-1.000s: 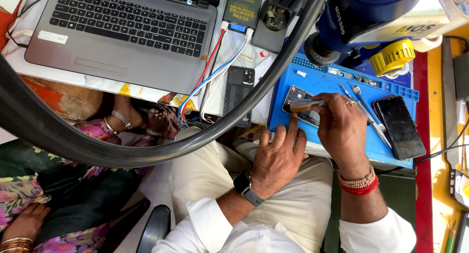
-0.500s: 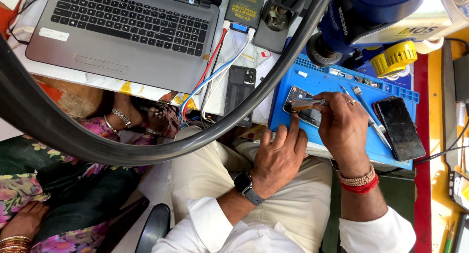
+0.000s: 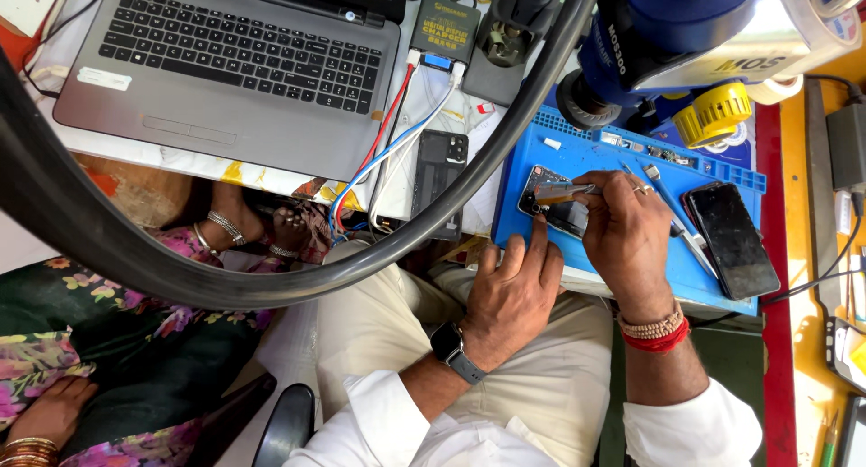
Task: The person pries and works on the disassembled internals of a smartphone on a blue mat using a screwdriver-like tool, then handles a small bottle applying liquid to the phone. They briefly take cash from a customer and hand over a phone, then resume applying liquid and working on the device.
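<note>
While the left hand steadies the opened phone, the right hand pinches tweezers above.

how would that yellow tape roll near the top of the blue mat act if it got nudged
The tape roll looks light, a thin ring with a hollow core, so a nudge would probably shift it easily. Its round shape suggests it could roll if tipped on edge. It seems to rest partly on the blue mat rim by the scope, so it might wobble or slide off.
</note>
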A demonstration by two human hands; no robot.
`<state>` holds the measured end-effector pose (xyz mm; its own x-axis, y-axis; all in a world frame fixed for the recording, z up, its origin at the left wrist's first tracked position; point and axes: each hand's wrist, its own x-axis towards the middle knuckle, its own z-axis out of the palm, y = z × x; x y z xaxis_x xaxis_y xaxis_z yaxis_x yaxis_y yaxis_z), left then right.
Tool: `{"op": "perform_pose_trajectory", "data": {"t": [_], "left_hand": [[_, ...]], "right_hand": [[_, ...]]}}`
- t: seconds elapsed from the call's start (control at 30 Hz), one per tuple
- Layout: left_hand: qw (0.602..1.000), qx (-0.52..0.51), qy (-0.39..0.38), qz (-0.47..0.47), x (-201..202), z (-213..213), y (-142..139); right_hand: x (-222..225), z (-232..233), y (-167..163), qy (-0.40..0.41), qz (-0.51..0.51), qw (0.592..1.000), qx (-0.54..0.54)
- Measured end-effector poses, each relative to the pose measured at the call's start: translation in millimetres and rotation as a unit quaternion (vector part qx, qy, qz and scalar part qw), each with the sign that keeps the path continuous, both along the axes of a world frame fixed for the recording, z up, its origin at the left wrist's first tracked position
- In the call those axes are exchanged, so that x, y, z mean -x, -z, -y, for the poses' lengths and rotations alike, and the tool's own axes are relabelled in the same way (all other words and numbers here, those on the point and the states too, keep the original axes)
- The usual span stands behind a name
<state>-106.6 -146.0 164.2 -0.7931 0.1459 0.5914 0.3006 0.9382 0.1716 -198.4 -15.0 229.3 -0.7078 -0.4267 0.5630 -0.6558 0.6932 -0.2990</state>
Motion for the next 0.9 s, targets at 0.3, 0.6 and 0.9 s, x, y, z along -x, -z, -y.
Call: {"op": "perform_pose_trajectory", "data": {"t": [0.3, 0.6, 0.9], "left_hand": [[1.000, -0.003, 0.005, -0.008, 3, 2, 1], [1.000, -0.009, 0.009, 0.005, 1, 2, -2], [1.000, -0.015, 0.015, 0.004, 3, 4, -3]], "right_hand": [[5, 0, 2, 0.004, -0.015, 1.000, -0.005], [5, -1, 6, 0.006, -0.022, 1.000, 0.003], [12, 0, 6, 0.006, -0.023, 1.000, 0.011]]}}
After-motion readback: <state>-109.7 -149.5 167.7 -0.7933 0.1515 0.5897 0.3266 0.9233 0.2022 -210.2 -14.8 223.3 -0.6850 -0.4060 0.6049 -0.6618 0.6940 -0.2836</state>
